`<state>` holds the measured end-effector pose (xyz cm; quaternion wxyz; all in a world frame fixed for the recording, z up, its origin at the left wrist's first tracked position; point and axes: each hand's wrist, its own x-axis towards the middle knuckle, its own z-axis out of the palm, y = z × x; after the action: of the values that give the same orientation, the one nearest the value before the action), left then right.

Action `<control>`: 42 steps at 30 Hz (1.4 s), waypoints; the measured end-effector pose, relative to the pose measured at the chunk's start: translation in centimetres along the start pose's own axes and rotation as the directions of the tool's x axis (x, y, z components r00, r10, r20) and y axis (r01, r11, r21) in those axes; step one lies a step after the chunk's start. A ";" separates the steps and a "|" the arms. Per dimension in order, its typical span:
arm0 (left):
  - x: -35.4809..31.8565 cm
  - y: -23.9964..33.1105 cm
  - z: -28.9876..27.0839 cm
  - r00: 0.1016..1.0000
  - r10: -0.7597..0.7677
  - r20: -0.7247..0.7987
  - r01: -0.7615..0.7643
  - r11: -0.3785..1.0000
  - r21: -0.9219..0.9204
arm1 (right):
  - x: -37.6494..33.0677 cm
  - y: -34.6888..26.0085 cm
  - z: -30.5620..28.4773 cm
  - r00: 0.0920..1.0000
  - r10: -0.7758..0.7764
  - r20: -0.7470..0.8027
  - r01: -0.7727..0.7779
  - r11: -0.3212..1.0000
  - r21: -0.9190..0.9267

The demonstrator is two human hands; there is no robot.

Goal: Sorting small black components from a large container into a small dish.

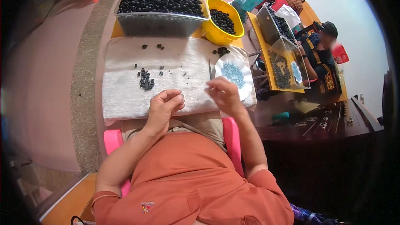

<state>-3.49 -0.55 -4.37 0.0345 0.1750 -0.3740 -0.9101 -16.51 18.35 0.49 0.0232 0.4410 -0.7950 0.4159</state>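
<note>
Left hand [163,107] looks pinched, right hand [226,96] blurry and curled; can't tell how tightly or what's held. Black beads [146,81] sit toward the bench's [237,43] left edge; a careless right-hand bump could spill the right-edge dish [246,86].

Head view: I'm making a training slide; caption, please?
Left hand and right hand over a white towel, near small black cylindrical parts and pale-blue granules in a white dish.

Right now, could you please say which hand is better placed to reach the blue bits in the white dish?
Probably the right hand: it is beside the white dish, close to the blue bits; the left hand is farther off, nearer the loose black pieces.
</note>
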 end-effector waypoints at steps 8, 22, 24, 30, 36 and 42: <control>0.0 -0.5 -0.1 0.999 -0.022 0.038 0.022 1.000 0.002 | 0.5 5.5 -5.6 0.988 0.136 0.074 -0.078 0.850 -0.521; -0.1 -0.5 -0.2 0.999 -0.038 0.009 0.037 0.999 0.011 | 1.3 6.0 -5.2 0.926 0.314 0.211 -0.075 0.700 -0.710; -0.1 -0.5 -0.2 0.999 -0.036 0.008 0.036 0.999 0.011 | 1.2 6.0 -5.2 0.926 0.312 0.213 -0.073 0.702 -0.709; -0.1 -0.6 -0.2 1.000 -0.028 0.003 0.028 1.000 0.011 | 0.9 6.1 -5.1 0.939 0.284 0.195 -0.074 0.719 -0.691; 0.0 -0.6 -0.2 1.000 -0.027 0.005 0.027 1.000 0.010 | 0.9 5.9 -4.9 0.946 0.262 0.189 -0.073 0.742 -0.666; -0.1 -0.5 -0.1 0.999 -0.032 -0.003 0.032 0.999 0.011 | 1.1 5.6 -4.8 0.952 0.233 0.200 -0.056 0.771 -0.634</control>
<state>-3.36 -0.23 -4.76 0.0193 0.1825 -0.3763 -0.9081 -22.82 22.36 0.43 0.0274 0.3975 -0.9147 0.0678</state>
